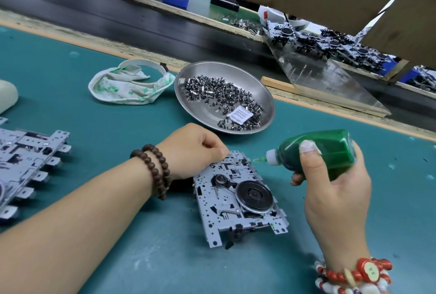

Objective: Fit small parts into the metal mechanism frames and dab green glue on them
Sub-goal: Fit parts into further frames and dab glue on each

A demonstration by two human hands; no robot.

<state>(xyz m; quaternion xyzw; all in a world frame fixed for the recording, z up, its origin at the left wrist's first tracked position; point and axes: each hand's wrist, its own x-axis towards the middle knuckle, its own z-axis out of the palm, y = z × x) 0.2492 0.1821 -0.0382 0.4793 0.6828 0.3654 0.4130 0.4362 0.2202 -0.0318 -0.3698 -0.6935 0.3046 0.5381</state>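
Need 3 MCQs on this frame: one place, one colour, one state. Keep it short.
1. Where does the dish of small parts sit?
A. Beyond the frame, on the mat
B. On the frame
C. On the conveyor

2. What colour is the bottle?
A. Red
B. Green
C. Clear

3. What is the right hand doing?
A. Lying flat on the mat
B. Picking parts from the dish
C. Holding the bottle, nozzle aimed at the frame's top edge

Key: 1 A, the dish rests on the teal mat past the frame. 2 B, its body and nozzle tip are green. 3 C, the fingers wrap round the bottle while the left hand steadies the frame's corner.
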